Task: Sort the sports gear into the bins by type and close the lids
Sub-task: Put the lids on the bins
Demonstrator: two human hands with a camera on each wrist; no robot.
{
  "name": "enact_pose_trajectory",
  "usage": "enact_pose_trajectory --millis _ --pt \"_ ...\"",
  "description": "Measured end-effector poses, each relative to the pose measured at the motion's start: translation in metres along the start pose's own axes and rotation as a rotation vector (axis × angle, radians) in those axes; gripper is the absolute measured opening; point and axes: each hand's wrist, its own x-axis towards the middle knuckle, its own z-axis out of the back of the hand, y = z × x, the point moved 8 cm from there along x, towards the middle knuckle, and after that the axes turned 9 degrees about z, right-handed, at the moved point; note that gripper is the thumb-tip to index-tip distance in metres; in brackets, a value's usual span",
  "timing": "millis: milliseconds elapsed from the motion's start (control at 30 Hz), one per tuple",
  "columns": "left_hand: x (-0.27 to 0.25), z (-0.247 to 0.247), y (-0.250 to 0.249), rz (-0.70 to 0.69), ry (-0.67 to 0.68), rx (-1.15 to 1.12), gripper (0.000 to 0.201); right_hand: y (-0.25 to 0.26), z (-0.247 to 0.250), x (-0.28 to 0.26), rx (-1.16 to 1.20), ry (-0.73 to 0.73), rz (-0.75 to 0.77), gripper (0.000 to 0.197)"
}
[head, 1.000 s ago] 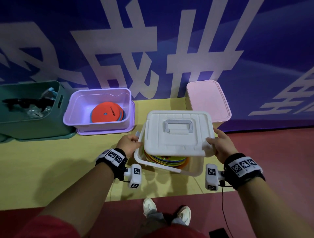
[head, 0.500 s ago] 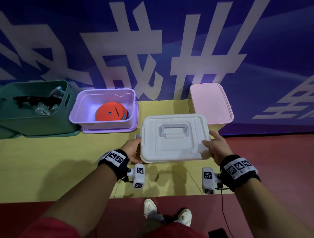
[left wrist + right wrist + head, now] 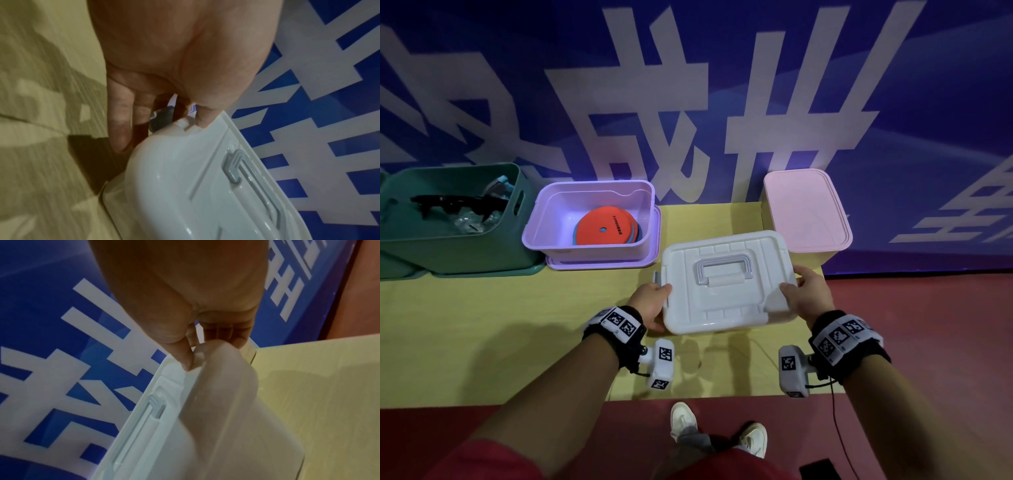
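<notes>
- Where the yellow tabletop (image 3: 465, 342) met the blue banner wall (image 3: 722, 85), a green bin (image 3: 448, 246) stood at the far left, open, with dark gear and clear wrappers inside.
- Just right of it sat a purple bin (image 3: 551, 233), open, resting on its own purple lid (image 3: 602, 263), with an orange disc (image 3: 604, 228) lying on top of blue ones.
- Bare tabletop lay in front of both bins, as far as the near edge, where the red floor (image 3: 928, 325) began.
- Left hand (image 3: 650, 301) gripped the left end of the white lid (image 3: 726, 284); the wrist view showed its thumb on top by the grey latch (image 3: 161, 119) and the fingers (image 3: 121, 129) curled down the side.
- Set on the white bin (image 3: 115, 191), the lid looked level, glossy and ribbed, with a grey handle (image 3: 724, 270) folded flat in a recess.
- Right hand (image 3: 808, 291) gripped the lid's right end, thumb on top, fingers (image 3: 232, 331) wrapped under the rim.
- Behind the white bin's right corner, near the tabletop's right edge, stood a pink bin (image 3: 808, 209) with its lid on.
</notes>
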Motion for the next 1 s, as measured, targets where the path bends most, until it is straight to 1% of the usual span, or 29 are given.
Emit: enact_pose_trajectory --millis 100,300,367,500,600,667,733,800,867,933,1000 --pt "-0.001 -0.002 -0.001 0.009 -0.022 0.004 0.03 -0.002 0.007 0.002 -0.117 -0.029 0.04 0.041" --pt "0.008 0.001 -0.004 -0.025 -0.081 0.126 0.033 -0.01 0.0 0.002 -0.124 0.031 0.02 0.039" --pt "0.01 0.002 -0.007 -0.044 -0.123 0.191 0.034 -0.011 0.0 0.002 -0.119 0.034 0.014 0.038" --pt "0.01 0.007 -0.014 -0.089 -0.228 0.271 0.03 -0.012 0.002 0.009 -0.135 0.061 -0.009 0.038" --pt "0.009 0.012 -0.02 -0.154 -0.323 0.316 0.037 -0.007 0.001 0.011 -0.18 0.094 -0.016 0.045" --pt "0.008 0.013 -0.027 -0.238 -0.382 0.366 0.044 0.003 -0.004 0.011 -0.358 0.104 0.065 0.057" --pt "0.005 0.009 -0.035 -0.324 -0.416 0.434 0.05 0.022 -0.018 0.01 -0.605 0.137 0.242 0.069" --pt "0.006 0.005 -0.039 -0.347 -0.421 0.496 0.057 0.043 -0.041 0.006 -0.726 0.238 0.421 0.074" --pt "0.007 0.002 -0.038 -0.339 -0.418 0.528 0.06 0.056 -0.066 0.0 -0.765 0.362 0.534 0.073" --pt "0.007 0.001 -0.036 -0.347 -0.424 0.546 0.06 0.059 -0.084 -0.003 -0.793 0.46 0.563 0.071" --pt "0.006 0.001 -0.035 -0.352 -0.424 0.557 0.06 0.056 -0.095 -0.002 -0.833 0.522 0.54 0.069"
